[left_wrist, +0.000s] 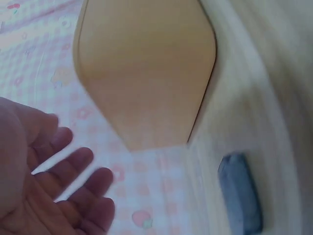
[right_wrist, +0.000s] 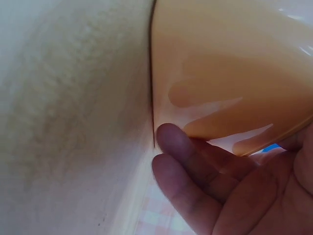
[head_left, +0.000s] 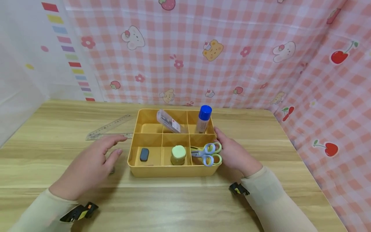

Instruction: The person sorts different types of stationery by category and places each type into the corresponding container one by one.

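A yellow six-compartment organizer (head_left: 174,171) stands on the table. My right hand (head_left: 233,154) is at its right side, fingertips against the outer wall in the right wrist view. To the left, my left hand (head_left: 90,164) hovers with spread, loosely bent fingers, apart from the box and holding nothing. Below it in the left wrist view lies a dark grey block (left_wrist: 239,193). Inside the organizer are a dark grey eraser (head_left: 144,154), a small pale green jar (head_left: 178,155), scissors (head_left: 208,154) with blue and green loops, a blue-capped glue stick (head_left: 204,119) and a tilted clear case (head_left: 169,121).
A clear set square (head_left: 108,127) lies flat left of the organizer, near my left fingertips. The wooden table (head_left: 174,206) ends at a pink checked cloth (head_left: 179,64) behind and on the right.
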### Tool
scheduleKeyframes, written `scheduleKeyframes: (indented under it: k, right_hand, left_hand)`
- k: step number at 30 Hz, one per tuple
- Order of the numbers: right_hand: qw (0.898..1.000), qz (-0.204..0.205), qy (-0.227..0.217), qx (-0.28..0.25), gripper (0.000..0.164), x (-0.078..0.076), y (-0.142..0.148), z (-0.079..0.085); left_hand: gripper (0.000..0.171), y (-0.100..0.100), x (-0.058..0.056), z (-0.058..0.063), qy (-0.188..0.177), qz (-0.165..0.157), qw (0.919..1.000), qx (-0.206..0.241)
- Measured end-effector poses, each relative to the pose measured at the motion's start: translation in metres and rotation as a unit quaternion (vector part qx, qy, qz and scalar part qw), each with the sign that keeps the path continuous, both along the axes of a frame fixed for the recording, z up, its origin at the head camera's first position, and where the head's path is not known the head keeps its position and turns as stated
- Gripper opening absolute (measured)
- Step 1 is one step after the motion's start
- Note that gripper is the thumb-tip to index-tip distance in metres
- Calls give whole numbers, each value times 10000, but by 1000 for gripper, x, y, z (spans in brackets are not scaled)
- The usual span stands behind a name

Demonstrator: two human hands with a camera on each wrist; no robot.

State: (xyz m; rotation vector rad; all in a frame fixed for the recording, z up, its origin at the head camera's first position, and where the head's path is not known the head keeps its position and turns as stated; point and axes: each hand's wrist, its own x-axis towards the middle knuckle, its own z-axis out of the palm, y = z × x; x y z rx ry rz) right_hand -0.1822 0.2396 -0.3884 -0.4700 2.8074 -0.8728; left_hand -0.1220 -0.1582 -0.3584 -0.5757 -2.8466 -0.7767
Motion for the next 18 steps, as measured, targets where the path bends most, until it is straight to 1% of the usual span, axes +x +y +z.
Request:
scheduleKeyframes:
  k: [2, 5, 10, 12, 14, 17, 18]
  right_hand:
    - [10000, 48, -15, -16, 59, 0, 1, 1]
    - [9999, 97, 24, 59, 60, 1, 1, 2]
    - [9998, 114, 106, 160, 60, 1, 2, 3]
    - [9998, 112, 101, 160, 60, 0, 1, 3]
    - [9998, 100, 78, 158, 60, 0, 1, 2]
    - [9999, 115, 21, 96, 61, -1, 1, 1]
    - [9999, 118, 4, 79, 62, -1, 1, 0]
  left_hand:
    - [39, -5, -2, 1, -132, 63, 9998, -109]
    - [43, -14, -4, 2, -368, 62, 9987, -348]
    - [48, -31, -5, 0, -802, 116, 9932, -836]
    - [53, -36, -4, -4, -1076, 146, 9885, -1054]
    - [57, -41, -2, -9, -1300, 91, 9835, -1254]
    - [54, -45, 0, -17, -1586, -25, 9761, -1488]
    - [49, -46, 0, -20, -1586, -70, 9750, -1554]
